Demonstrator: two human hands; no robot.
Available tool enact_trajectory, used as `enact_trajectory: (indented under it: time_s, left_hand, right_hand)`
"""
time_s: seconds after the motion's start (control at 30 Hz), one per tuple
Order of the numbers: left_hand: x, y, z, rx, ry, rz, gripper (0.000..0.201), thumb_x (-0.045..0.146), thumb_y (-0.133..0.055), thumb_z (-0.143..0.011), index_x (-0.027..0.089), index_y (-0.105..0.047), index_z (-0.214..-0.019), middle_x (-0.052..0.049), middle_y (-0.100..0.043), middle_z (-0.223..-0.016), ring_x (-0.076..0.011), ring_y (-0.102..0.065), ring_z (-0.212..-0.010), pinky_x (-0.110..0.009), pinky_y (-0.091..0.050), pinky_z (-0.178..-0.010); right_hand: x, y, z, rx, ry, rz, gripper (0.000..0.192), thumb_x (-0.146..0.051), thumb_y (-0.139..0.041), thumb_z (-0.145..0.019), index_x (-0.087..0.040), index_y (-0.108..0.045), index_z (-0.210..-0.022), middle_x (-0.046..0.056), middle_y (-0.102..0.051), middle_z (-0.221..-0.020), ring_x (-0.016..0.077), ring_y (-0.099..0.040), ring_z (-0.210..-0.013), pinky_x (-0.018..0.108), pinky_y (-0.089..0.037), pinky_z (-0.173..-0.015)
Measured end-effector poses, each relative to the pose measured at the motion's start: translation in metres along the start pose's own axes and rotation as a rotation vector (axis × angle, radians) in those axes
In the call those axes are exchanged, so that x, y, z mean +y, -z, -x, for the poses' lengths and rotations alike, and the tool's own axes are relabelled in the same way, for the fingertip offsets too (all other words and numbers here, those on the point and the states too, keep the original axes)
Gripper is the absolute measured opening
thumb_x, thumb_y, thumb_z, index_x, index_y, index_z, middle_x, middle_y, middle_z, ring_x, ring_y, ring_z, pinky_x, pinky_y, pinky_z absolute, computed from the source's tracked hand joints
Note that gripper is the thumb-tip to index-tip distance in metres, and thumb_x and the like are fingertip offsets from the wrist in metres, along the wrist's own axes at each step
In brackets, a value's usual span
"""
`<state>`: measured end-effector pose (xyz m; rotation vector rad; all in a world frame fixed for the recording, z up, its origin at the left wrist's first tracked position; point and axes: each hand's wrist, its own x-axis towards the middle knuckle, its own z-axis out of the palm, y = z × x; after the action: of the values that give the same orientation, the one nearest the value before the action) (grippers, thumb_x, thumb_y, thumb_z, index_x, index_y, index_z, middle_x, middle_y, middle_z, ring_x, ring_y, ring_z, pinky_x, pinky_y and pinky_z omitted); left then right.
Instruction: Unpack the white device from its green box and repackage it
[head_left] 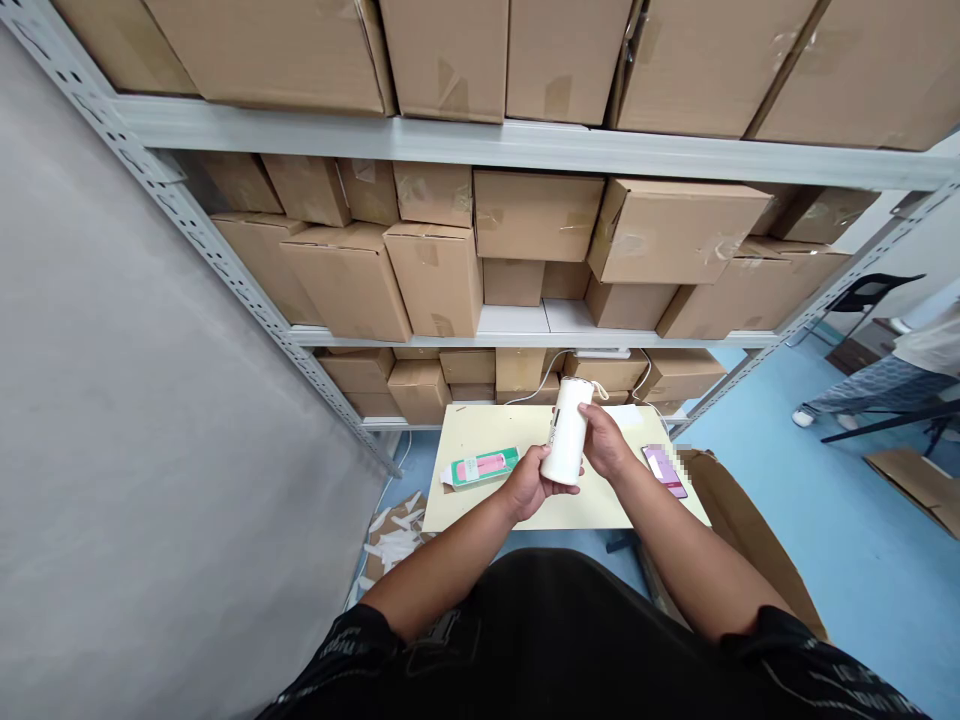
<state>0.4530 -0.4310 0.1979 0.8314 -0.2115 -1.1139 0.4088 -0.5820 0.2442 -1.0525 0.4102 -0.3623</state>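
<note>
A white cylindrical bottle (568, 435) with a small strap loop at its top and dark lettering on its side is held above the table, slightly tilted. My left hand (530, 486) is closed around its lower end. Higher up on its right side, my right hand (602, 440) is wrapped against it. On the pale yellow table (480, 511), left of the bottle, lies a green and white box (480, 467) with a pink picture on it. A phone (664, 471) with a lit screen lies near the table's right edge.
Metal shelving (525, 145) full of cardboard boxes (540, 215) rises behind the table. White cables hang at the back. White scraps (397, 545) lie low on the left, and a large open carton (739, 530) stands right. Another person (892, 375) is at far right.
</note>
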Motion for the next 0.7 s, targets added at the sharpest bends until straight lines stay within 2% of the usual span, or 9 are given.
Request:
enact_trajectory:
  time_s: [0.07, 0.2, 0.27, 0.33, 0.43, 0.5, 0.57, 0.63, 0.7]
  left_hand:
    - [-0.001, -0.001, 0.0, 0.006, -0.034, -0.059, 0.06, 0.058, -0.068, -0.085, 0.014, -0.062, -0.126, -0.019, -0.07, -0.121, -0.033, -0.067, -0.11, -0.041, -0.059, -0.077]
    - [0.0, -0.004, 0.001, 0.081, -0.145, -0.207, 0.071, 0.044, -0.089, -0.07, 0.022, -0.057, -0.129, -0.012, -0.065, -0.132, -0.0278, -0.065, -0.112, -0.033, -0.056, -0.079]
    - [0.002, -0.004, 0.001, 0.079, -0.144, -0.199, 0.068, 0.044, -0.087, -0.071, 0.022, -0.057, -0.128, -0.012, -0.066, -0.129, -0.0279, -0.067, -0.107, -0.034, -0.057, -0.076]
    - [0.004, -0.003, 0.001, 0.032, -0.128, -0.145, 0.062, 0.048, -0.079, -0.077, 0.019, -0.058, -0.128, -0.014, -0.069, -0.123, -0.0294, -0.07, -0.102, -0.037, -0.058, -0.074]
    - [0.006, 0.0, -0.002, -0.04, -0.068, -0.077, 0.058, 0.052, -0.067, -0.083, 0.013, -0.061, -0.125, -0.018, -0.072, -0.114, -0.032, -0.072, -0.099, -0.04, -0.06, -0.071]
    - [0.005, 0.002, -0.004, -0.047, -0.025, -0.072, 0.058, 0.056, -0.063, -0.086, 0.011, -0.063, -0.123, -0.019, -0.072, -0.113, -0.0321, -0.071, -0.099, -0.041, -0.061, -0.071]
    - [0.004, 0.001, -0.005, -0.018, -0.029, -0.088, 0.06, 0.062, -0.061, -0.089, 0.012, -0.062, -0.123, -0.019, -0.072, -0.114, -0.0304, -0.07, -0.099, -0.04, -0.061, -0.07]
    - [0.004, 0.0, -0.006, 0.04, -0.081, -0.13, 0.061, 0.063, -0.069, -0.087, 0.017, -0.059, -0.125, -0.016, -0.071, -0.117, -0.0271, -0.07, -0.097, -0.038, -0.061, -0.07]
    - [0.007, -0.002, -0.005, 0.097, -0.135, -0.175, 0.063, 0.055, -0.082, -0.08, 0.021, -0.054, -0.126, -0.012, -0.069, -0.12, -0.0243, -0.072, -0.094, -0.036, -0.061, -0.072]
  right_hand:
    - [0.001, -0.002, -0.001, 0.061, 0.06, 0.053, 0.042, -0.052, -0.084, -0.074, -0.026, -0.064, -0.101, 0.002, -0.073, -0.089, 0.0255, -0.068, -0.083, 0.038, -0.056, -0.072]
    - [0.002, -0.005, -0.001, 0.152, 0.178, 0.156, 0.053, -0.047, -0.092, -0.067, -0.028, -0.064, -0.108, 0.001, -0.073, -0.102, 0.0223, -0.066, -0.091, 0.034, -0.054, -0.078]
    - [0.001, -0.004, 0.0, 0.112, 0.17, 0.15, 0.048, -0.053, -0.087, -0.073, -0.028, -0.065, -0.107, 0.0, -0.072, -0.098, 0.0209, -0.064, -0.088, 0.032, -0.053, -0.075]
    - [0.0, -0.002, 0.002, 0.011, 0.106, 0.106, 0.042, -0.059, -0.077, -0.079, -0.028, -0.067, -0.105, -0.001, -0.069, -0.087, 0.0198, -0.062, -0.078, 0.031, -0.05, -0.066]
    - [-0.001, 0.0, 0.005, -0.083, -0.009, 0.071, 0.037, -0.055, -0.073, -0.08, -0.027, -0.068, -0.104, -0.003, -0.064, -0.073, 0.0195, -0.058, -0.065, 0.03, -0.044, -0.055]
    - [0.0, 0.0, 0.004, -0.046, -0.022, 0.083, 0.039, -0.049, -0.078, -0.076, -0.027, -0.068, -0.106, -0.003, -0.066, -0.074, 0.0203, -0.06, -0.066, 0.03, -0.045, -0.057]
    - [0.002, -0.003, 0.002, 0.027, 0.034, 0.084, 0.044, -0.045, -0.084, -0.072, -0.027, -0.067, -0.109, -0.001, -0.071, -0.085, 0.0212, -0.064, -0.076, 0.032, -0.05, -0.064]
    - [0.005, -0.005, -0.002, 0.091, 0.113, 0.077, 0.051, -0.041, -0.089, -0.067, -0.027, -0.065, -0.11, 0.0, -0.073, -0.095, 0.0214, -0.065, -0.085, 0.033, -0.053, -0.073]
    - [0.008, -0.006, -0.007, 0.145, 0.177, 0.081, 0.057, -0.038, -0.093, -0.063, -0.027, -0.063, -0.11, -0.001, -0.072, -0.098, 0.0205, -0.065, -0.089, 0.033, -0.053, -0.077]
